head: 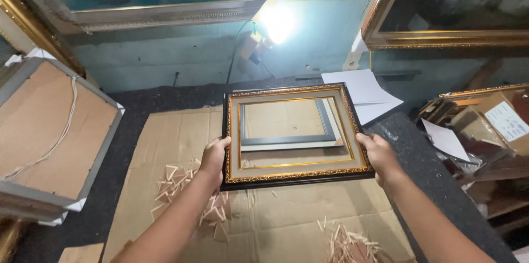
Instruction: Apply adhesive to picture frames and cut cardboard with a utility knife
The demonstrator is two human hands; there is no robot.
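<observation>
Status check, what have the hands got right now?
Left hand and right hand grip the gold-trimmed picture frame by its sides, above the cardboard sheet. Wood offcuts underneath.

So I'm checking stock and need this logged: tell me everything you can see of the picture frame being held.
The picture frame is rectangular, with a black outer edge, an ornate gold moulding, a pale grey-beige inner band and a thin gold lip around an empty opening. It looks like wood or moulded material, and no damage shows. It is held roughly level above the cardboard sheet, the left hand gripping its left side and the right hand its right. Through the opening a smaller grey frame shows below.
</observation>
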